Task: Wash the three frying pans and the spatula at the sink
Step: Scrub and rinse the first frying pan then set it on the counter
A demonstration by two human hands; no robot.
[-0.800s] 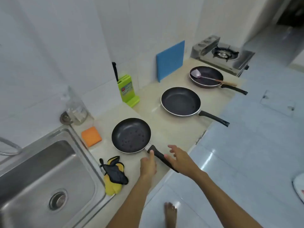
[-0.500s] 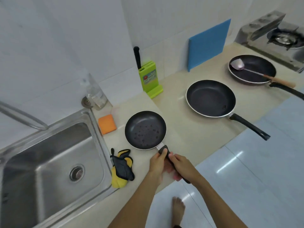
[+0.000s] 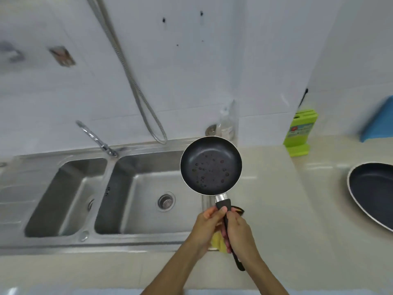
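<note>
A small black frying pan (image 3: pixel 210 166) with spots on its inside is held up over the right rim of the double steel sink (image 3: pixel 144 238). My left hand (image 3: pixel 207 227) and my right hand (image 3: pixel 239 233) both grip its black handle, left nearer the pan. A second, larger black pan (image 3: pixel 374 190) lies on the counter at the right edge, partly cut off. The third pan and the spatula are out of view.
A tap (image 3: pixel 96 139) stands behind the divider between the two basins, with a metal hose (image 3: pixel 131 79) hanging down the wall. A green knife block (image 3: pixel 298 133) and a blue board (image 3: pixel 379 122) stand against the wall. A yellow cloth (image 3: pixel 217 240) shows under my hands.
The small pan has been lifted off the counter and carried left toward the sink. Both hands have closed fully on its handle. My view has swung left to the sink.
</note>
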